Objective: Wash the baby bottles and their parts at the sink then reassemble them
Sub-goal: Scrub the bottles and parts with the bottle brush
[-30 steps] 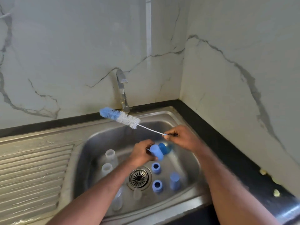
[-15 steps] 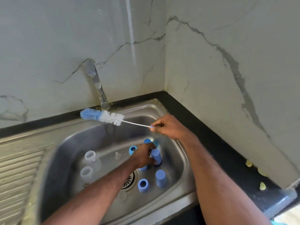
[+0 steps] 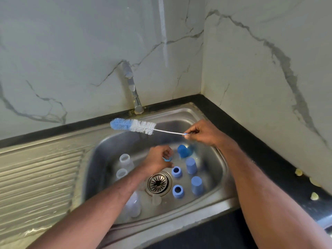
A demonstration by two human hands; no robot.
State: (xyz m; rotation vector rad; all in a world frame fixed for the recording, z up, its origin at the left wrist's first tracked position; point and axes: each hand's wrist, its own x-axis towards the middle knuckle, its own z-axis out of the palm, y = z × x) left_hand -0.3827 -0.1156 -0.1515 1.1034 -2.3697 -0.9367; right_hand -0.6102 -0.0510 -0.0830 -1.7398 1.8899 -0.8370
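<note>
Blue-and-white bristled bottle brush [image 3: 133,125]: wire handle pinched by right hand [image 3: 203,133], held clear above stainless steel sink [image 3: 213,169]. Small blue plastic ring [image 3: 167,159]: gripped in curled left hand [image 3: 158,161], apparently for scrubbing. 2 blue caps, 2 collars, clear bottles lie in the basin.

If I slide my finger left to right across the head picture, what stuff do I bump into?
Ribbed draining board → clear bottle → left hand holding a blue ring → tall blue cap → black counter → yellow scraps.
</note>
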